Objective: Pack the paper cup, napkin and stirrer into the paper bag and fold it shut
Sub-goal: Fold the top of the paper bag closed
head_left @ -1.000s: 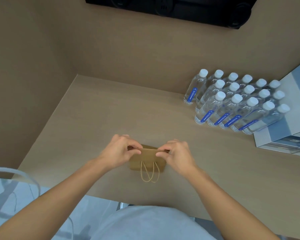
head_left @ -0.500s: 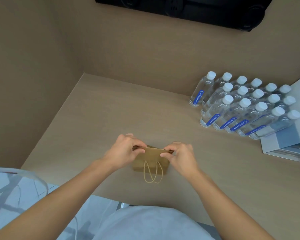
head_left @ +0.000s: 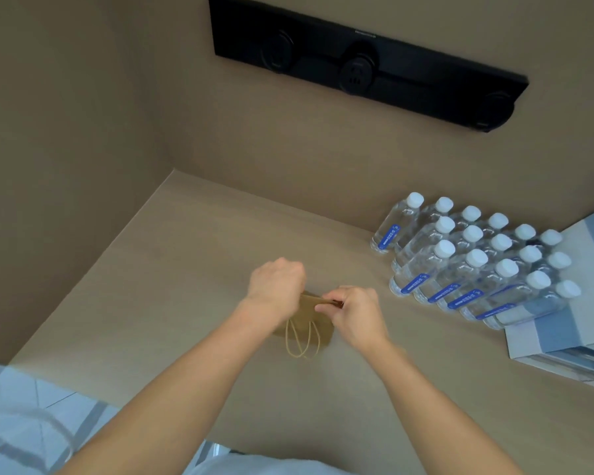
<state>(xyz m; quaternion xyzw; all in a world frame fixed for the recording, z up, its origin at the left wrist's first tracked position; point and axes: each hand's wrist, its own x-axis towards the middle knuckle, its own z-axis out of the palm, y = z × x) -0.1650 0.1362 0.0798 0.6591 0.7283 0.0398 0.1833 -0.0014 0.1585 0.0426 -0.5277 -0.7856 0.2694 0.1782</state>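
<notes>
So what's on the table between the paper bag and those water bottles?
Nothing: in the head view, bare table runs from the paper bag to the water bottles.

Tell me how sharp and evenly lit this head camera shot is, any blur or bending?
Head view: soft, even light, no harsh glare; the right hand and its forearm show slight motion blur; the paper bag reads clearly; wide-angle distortion leans the water bottles and slants the black power strip.
</notes>
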